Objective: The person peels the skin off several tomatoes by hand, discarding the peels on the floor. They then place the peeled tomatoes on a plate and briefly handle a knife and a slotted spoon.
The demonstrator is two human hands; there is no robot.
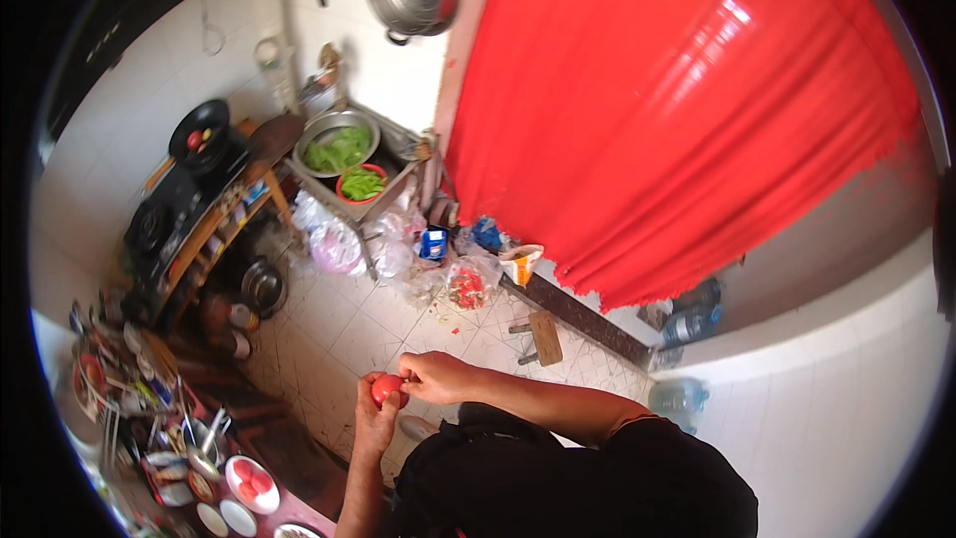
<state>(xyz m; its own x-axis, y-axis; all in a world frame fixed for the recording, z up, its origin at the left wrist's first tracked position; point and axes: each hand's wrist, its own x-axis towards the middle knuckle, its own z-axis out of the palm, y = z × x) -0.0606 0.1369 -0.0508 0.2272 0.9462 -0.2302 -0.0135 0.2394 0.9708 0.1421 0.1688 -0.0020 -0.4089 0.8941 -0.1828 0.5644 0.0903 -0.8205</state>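
My left hand point(376, 417) holds a red tomato point(386, 388) from below and from the left, its fingers curled around it. At the tomato's right side, my right hand point(437, 377) has thumb and fingertips pinched together against it. Whether a bit of skin is between those fingertips is too small to tell. Both hands are in front of my body, above the tiled floor. To the lower left, a white plate point(272, 502) with several red, apparently peeled tomatoes point(252, 482) stands on the table point(302, 504).
A plastic bag with red scraps point(467, 288) lies on the floor near a small wooden stool point(546, 339). Leafy greens fill a metal basin point(302, 164) and a red-rimmed basket point(342, 194) at the sink point(373, 211). A wok point(200, 118) rests on the stove. A red curtain point(635, 112) hangs right.
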